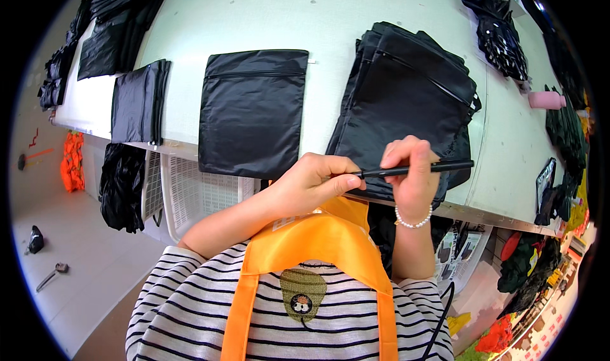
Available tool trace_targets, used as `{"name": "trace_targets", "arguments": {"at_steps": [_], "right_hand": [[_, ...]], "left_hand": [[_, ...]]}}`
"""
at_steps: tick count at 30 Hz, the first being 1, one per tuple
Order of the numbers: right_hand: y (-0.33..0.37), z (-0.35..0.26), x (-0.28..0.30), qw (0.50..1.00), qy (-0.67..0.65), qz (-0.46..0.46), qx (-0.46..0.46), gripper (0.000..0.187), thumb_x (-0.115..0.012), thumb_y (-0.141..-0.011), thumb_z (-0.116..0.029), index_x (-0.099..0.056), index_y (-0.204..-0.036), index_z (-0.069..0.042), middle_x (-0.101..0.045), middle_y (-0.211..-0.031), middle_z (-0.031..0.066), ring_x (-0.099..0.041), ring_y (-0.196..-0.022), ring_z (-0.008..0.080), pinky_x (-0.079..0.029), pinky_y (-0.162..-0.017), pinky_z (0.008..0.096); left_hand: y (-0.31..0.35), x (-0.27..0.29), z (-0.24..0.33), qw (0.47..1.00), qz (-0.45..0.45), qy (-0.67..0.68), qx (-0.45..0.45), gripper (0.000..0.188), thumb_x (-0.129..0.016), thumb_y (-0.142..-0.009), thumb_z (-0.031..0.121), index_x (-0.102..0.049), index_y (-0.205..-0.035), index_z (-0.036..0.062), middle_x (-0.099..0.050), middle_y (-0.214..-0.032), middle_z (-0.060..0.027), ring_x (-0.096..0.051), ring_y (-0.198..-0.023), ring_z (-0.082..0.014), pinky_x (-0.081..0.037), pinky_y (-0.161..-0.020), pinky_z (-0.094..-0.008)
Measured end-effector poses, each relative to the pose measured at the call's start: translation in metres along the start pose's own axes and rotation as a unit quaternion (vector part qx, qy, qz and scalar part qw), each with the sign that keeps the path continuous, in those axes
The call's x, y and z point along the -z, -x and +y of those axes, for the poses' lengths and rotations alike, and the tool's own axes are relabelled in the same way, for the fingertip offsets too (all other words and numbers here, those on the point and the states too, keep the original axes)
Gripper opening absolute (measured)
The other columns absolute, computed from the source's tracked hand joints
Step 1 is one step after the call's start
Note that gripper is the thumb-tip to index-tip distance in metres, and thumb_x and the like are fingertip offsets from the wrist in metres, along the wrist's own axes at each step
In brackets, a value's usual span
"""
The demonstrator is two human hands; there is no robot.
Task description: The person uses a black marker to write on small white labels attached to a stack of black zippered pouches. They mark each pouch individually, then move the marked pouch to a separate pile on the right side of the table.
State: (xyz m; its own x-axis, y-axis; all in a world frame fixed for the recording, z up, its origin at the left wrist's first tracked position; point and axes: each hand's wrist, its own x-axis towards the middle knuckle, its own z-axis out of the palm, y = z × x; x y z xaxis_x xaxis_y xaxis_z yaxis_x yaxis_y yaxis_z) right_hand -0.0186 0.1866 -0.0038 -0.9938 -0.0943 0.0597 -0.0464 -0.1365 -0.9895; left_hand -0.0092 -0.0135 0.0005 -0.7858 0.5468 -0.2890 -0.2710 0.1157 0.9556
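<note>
Both of my hands hold a slim black pen-like stick (454,165) crosswise in front of my chest. Its thin end is pinched between the thumb and finger of my left hand (318,178). My right hand (413,173), with a beaded bracelet at the wrist, grips it farther along, and the thicker end sticks out to the right. Just beyond my right hand lies a stack of black zippered pouches (413,94), partly hidden by that hand. A single black pouch (253,113) lies flat at the table's near edge, left of the stack, with its zipper across the top.
The pale table (267,18) also carries a smaller pile of folded black pieces (136,103) at left. Pink thread cone (545,100) and dark bundled cloth (499,40) are at right. A white plastic basket (206,199) stands below the near edge.
</note>
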Motion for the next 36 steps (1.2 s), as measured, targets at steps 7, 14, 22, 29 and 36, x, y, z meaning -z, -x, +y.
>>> {"name": "trace_targets", "arguments": {"at_steps": [7,14,22,29,36], "right_hand": [[0.011,0.011,0.000,0.975,-0.123,0.084,0.163,0.048,-0.038,-0.103,-0.020,-0.047,-0.061,0.000,-0.052,-0.055,0.0080,-0.044,-0.042,0.0170,-0.033,-0.043,0.0289],[-0.002,0.023,0.089,0.977,-0.089,0.190,0.031,0.036,-0.051,-0.102,-0.033,-0.058,-0.085,-0.002,-0.055,-0.068,0.0017,-0.044,-0.053,0.0051,-0.036,-0.050,0.0206],[-0.112,0.004,0.329,0.957,0.004,0.284,0.058,0.028,-0.055,-0.101,-0.024,-0.060,-0.102,0.004,-0.066,-0.088,0.0110,-0.062,-0.076,0.0143,-0.050,-0.073,0.0257],[-0.264,0.094,0.683,0.852,0.047,0.519,0.046,0.016,-0.060,-0.094,-0.005,-0.056,-0.105,0.005,-0.068,-0.099,0.0188,-0.067,-0.083,0.0229,-0.058,-0.073,0.0331],[-0.323,0.132,0.763,0.799,0.257,0.481,-0.255,0.051,-0.053,-0.093,-0.056,-0.064,-0.110,-0.009,-0.063,-0.094,0.0000,-0.053,-0.074,0.0117,-0.045,-0.064,0.0264]], "left_hand": [[-0.020,-0.035,0.012,0.994,-0.025,-0.074,-0.070,0.025,-0.058,-0.098,0.021,-0.066,-0.097,-0.0025,-0.066,-0.076,-0.0100,-0.061,-0.067,-0.0130,-0.048,-0.062,-0.0280],[-0.094,-0.053,0.025,0.980,0.021,-0.169,-0.104,0.013,-0.066,-0.090,0.010,-0.066,-0.092,-0.0029,-0.062,-0.074,-0.0135,-0.060,-0.064,-0.0233,-0.048,-0.061,-0.0310],[-0.178,-0.036,-0.017,0.924,0.180,-0.313,-0.126,0.070,-0.070,-0.085,0.012,-0.038,-0.146,0.0035,-0.049,-0.136,-0.0162,-0.050,-0.122,-0.0287,-0.039,-0.105,-0.0378],[-0.177,-0.008,-0.151,0.863,0.377,-0.328,0.075,0.066,-0.061,-0.091,0.026,-0.035,-0.145,-0.0020,-0.040,-0.144,-0.0233,-0.036,-0.135,-0.0386,-0.028,-0.113,-0.0434],[-0.176,-0.013,-0.151,0.845,0.380,-0.374,0.034,0.065,-0.063,-0.087,0.022,-0.039,-0.142,-0.0010,-0.044,-0.137,-0.0209,-0.043,-0.125,-0.0373,-0.032,-0.108,-0.0427]]}}
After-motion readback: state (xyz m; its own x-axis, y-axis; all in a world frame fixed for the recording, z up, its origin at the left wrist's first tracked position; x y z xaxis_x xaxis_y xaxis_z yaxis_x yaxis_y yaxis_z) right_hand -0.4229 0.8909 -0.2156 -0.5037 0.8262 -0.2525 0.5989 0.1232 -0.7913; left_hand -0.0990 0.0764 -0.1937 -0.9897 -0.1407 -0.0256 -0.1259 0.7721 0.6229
